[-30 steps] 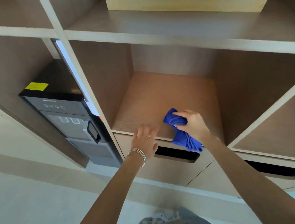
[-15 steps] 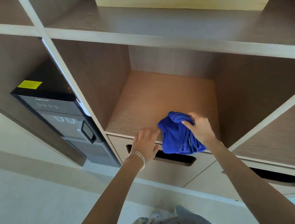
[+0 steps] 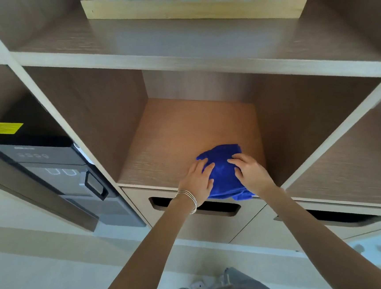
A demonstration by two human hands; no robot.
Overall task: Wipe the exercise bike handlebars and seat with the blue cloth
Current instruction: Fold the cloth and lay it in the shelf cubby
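The blue cloth [image 3: 223, 172] lies bunched at the front edge of a wooden shelf compartment [image 3: 172, 136], with a corner hanging over the edge. My left hand [image 3: 198, 181] rests on the cloth's left side, fingers spread over it. My right hand [image 3: 250, 173] presses on the cloth's right side. Both hands are on the cloth. No exercise bike is in view.
A wooden tray of rolled white towels [image 3: 193, 7] sits on the shelf above. A dark appliance with a yellow label [image 3: 48, 161] fills the left compartment. Drawers with slot handles [image 3: 197, 207] lie below the shelf. Pale floor lies beneath.
The cloth went from hanging in my right hand to lying on the shelf edge. My left hand moved right onto it, and both hands now press on it.
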